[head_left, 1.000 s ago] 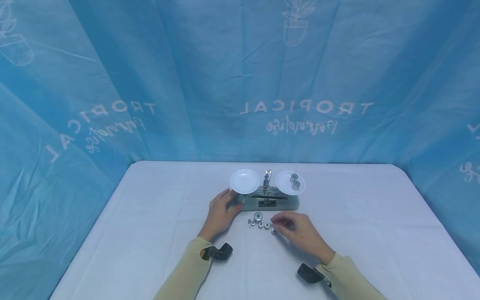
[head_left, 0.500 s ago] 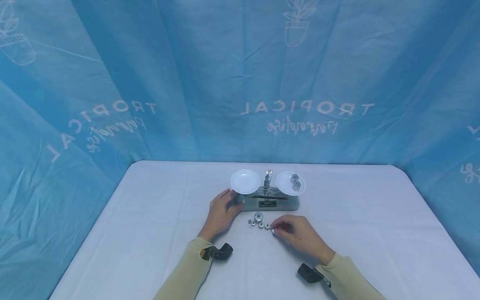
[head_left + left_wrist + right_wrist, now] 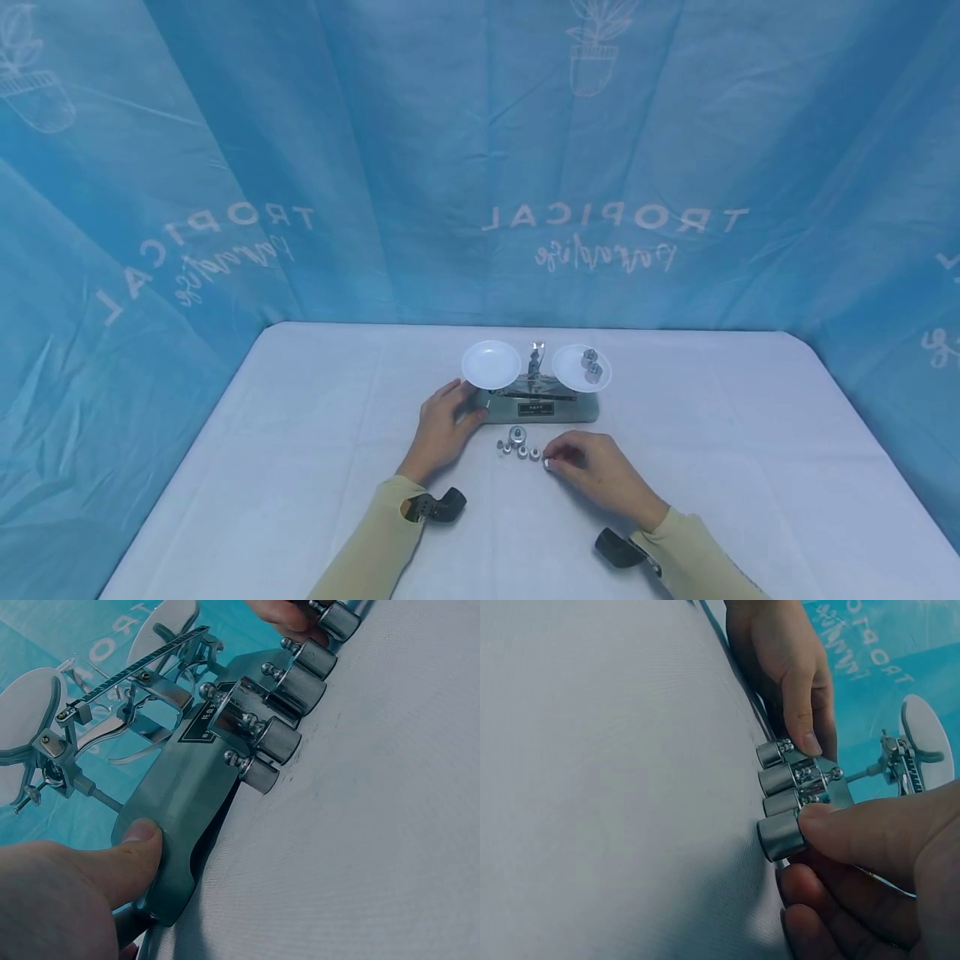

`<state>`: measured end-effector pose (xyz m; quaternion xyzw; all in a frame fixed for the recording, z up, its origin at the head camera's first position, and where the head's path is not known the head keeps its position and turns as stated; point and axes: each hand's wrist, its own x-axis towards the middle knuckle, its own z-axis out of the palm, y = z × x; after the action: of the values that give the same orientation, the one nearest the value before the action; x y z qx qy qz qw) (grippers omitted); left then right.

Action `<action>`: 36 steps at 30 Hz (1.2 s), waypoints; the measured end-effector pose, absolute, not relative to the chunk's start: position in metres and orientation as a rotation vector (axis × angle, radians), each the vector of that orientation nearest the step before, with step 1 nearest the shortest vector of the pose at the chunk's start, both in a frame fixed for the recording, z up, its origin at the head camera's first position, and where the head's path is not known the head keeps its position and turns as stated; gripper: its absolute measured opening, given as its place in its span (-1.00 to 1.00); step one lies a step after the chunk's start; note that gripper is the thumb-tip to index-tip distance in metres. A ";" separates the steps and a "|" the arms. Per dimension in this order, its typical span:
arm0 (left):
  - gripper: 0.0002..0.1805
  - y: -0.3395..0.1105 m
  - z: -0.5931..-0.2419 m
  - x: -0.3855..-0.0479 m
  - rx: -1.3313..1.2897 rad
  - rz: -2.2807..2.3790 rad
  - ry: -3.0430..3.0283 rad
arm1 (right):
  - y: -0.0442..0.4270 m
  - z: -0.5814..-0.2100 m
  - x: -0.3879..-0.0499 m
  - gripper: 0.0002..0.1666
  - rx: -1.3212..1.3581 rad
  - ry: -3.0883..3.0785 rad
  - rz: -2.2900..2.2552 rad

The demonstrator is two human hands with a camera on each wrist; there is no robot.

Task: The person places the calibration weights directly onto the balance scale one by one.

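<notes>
A green-grey balance scale (image 3: pixel 536 407) with two white pans stands on the table. My left hand (image 3: pixel 438 429) grips the left end of its base; in the left wrist view the thumb (image 3: pixel 139 844) presses the front face and the other fingers are mostly hidden behind. With thumb and fingertips my right hand (image 3: pixel 600 471) pinches the knob of a small metal weight (image 3: pixel 781 836), which stands at the right end of a group. Several other knobbed weights (image 3: pixel 522 452) stand in front of the base, a larger one (image 3: pixel 517 435) behind them.
Two metal weights (image 3: pixel 593 371) sit on the right pan (image 3: pixel 572 383); the left pan (image 3: pixel 491 364) holds nothing visible. A white cloth covers the table (image 3: pixel 315 467). Blue printed curtains (image 3: pixel 420 167) hang around its back and sides.
My right fingertips have come in from just beside the rightmost weight and closed on its knob. The left hand keeps its hold on the base, and the scale has not moved.
</notes>
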<state>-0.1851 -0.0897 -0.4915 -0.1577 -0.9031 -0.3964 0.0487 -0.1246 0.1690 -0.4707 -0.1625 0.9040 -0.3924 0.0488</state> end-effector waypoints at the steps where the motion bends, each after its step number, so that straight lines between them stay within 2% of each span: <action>1: -0.42 -0.090 -0.491 -0.185 -0.478 -1.209 -2.754 | 0.169 -0.471 -0.125 -0.86 -0.496 2.757 -1.191; 36: -0.41 -0.090 -0.494 -0.186 -0.457 -1.204 -2.784 | 0.173 -0.455 -0.122 -0.88 -0.562 2.871 -1.268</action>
<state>-0.1856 -0.0898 -0.4936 -0.1488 -0.9070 -0.3923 0.0373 -0.1216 0.1732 -0.4552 -0.1764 0.9002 -0.3975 -0.0232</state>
